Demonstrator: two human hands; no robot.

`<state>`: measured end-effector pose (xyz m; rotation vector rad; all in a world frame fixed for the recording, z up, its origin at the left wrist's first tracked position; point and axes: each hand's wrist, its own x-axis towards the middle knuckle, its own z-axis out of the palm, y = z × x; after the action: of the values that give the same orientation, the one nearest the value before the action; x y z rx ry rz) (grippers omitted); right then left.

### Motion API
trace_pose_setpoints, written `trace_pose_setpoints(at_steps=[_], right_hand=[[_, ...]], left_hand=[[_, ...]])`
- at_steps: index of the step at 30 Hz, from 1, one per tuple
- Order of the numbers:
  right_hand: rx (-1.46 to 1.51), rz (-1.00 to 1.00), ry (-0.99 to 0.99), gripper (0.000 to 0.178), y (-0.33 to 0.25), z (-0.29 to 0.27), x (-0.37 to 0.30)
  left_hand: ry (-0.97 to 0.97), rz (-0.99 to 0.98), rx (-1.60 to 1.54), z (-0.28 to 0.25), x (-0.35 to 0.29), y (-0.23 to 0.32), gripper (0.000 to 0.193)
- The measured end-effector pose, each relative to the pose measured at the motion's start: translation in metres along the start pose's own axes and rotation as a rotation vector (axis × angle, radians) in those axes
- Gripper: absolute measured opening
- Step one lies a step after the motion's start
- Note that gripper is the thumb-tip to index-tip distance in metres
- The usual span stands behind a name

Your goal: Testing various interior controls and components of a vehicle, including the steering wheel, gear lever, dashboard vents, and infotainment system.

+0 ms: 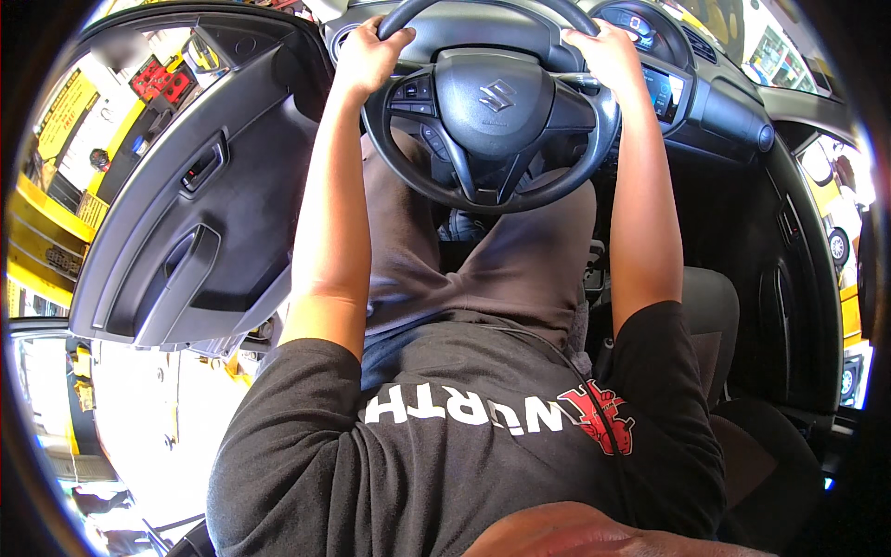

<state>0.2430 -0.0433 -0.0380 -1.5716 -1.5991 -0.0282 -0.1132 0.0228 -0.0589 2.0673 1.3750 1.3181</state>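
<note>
In front of my lap stands a black steering wheel (492, 104) with buttons on its left spoke. My left hand (369, 58) is wrapped round the upper left of the rim, thumb lying along its inner side. On the upper right of the rim, my right hand (608, 58) grips in the same way, its fingers partly hidden behind the wheel. Both arms reach out nearly straight. Behind the wheel on the right, an instrument cluster (629, 26) is lit, and a centre screen (662, 96) glows beside my right forearm.
The driver's door (200, 195) on my left stands open, with workshop gear and yellow structures beyond it. A passenger seat (719, 320) is to my right. The far right door (789, 223) has wheels visible outside it. A dark cord (548, 345) runs down my shirt.
</note>
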Motion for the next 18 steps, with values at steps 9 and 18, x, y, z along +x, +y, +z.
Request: trace_pose_setpoints(at_steps=[9,18], right_hand=[[-0.008,-0.021,0.01,0.048,0.0015,0.0007,-0.0003],[-0.013,-0.052,0.027,0.049,0.0029,0.001,-0.0005]], left_hand=[[-0.001,-0.006,0.003,-0.0001,0.0001,-0.0015,0.061],[-0.002,-0.006,0.01,-0.0005,-0.0005,-0.0007,0.061]])
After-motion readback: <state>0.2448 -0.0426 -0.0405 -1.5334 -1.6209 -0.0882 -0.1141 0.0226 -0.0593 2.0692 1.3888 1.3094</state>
